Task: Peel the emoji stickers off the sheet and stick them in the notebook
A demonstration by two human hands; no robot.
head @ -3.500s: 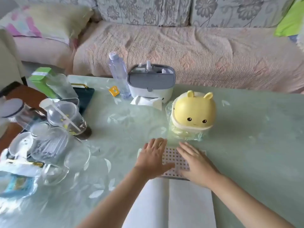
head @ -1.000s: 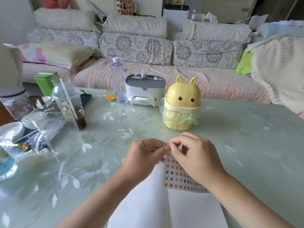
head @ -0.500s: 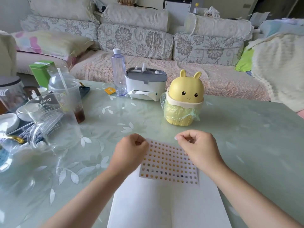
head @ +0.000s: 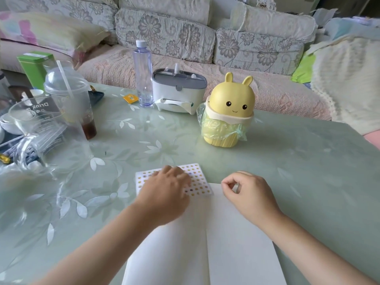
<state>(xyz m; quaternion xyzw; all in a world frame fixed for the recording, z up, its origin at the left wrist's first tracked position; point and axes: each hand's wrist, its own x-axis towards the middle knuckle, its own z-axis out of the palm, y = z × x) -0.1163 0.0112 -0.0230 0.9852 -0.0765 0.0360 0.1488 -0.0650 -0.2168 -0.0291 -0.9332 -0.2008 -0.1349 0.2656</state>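
The emoji sticker sheet [head: 197,183] lies flat on the table just beyond the open white notebook [head: 232,243], its near edge overlapping the left page. My left hand [head: 164,194] rests on the sheet with its fingers spread over the rows of small stickers, covering most of it. My right hand [head: 248,194] hovers over the top of the right page, thumb and forefinger curled towards each other in a pinch. Anything between those fingertips is too small to make out. Both notebook pages are blank.
A yellow bunny-shaped bin [head: 227,112] with a plastic liner stands beyond the sheet. Behind it are a white tissue box [head: 177,93] and a clear water bottle [head: 142,75]. Plastic cups [head: 67,99] and clutter crowd the table's left side. A sofa runs behind.
The sheet was held up in both hands, then laid down and slid left off the notebook. My left hand now lies flat on it; my right hand has drawn away to the right, still pinched.
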